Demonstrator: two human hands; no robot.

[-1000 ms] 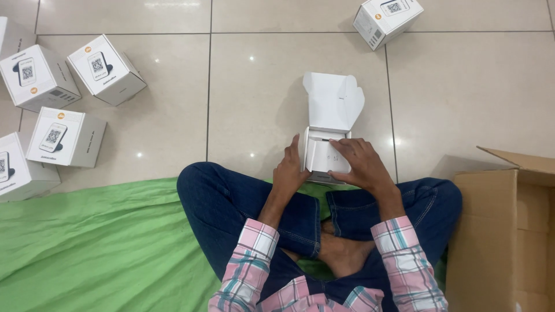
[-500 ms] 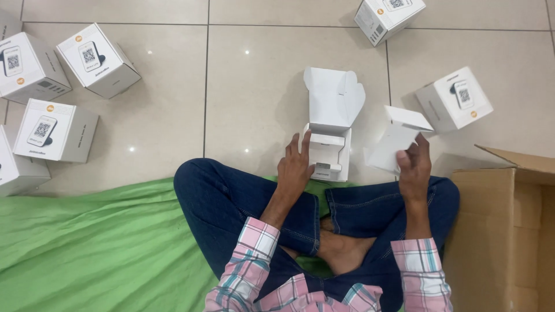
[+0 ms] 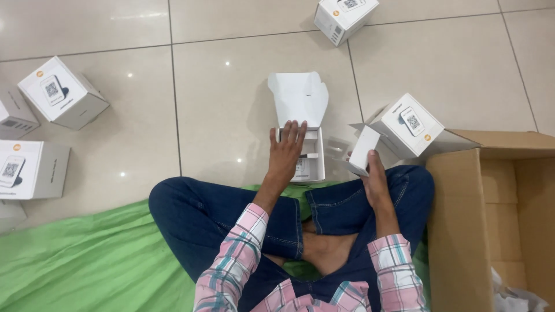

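While the person sits cross-legged on a green cloth (image 3: 75,266) spread over the tiled floor (image 3: 231,86), the left hand (image 3: 286,155) lies flat with fingers spread on the open white box (image 3: 302,138), its grip open and merely resting on the box's rim. The box stands on the floor just past the knees, at about twelve o'clock from the person, with its lid flap raised upright at the far side. The right hand (image 3: 373,179) has its grip closed on a small white cardboard insert (image 3: 363,150), holding it tilted above the right knee, at roughly one o'clock. Just beyond that insert, touching or nearly so, sits a closed white printed box (image 3: 407,127). A brown cardboard carton (image 3: 491,214) stands open at three o'clock, close to the right leg. More closed white boxes lie well apart: one (image 3: 345,17) at twelve o'clock near the top edge, several (image 3: 60,98) around nine and ten o'clock.
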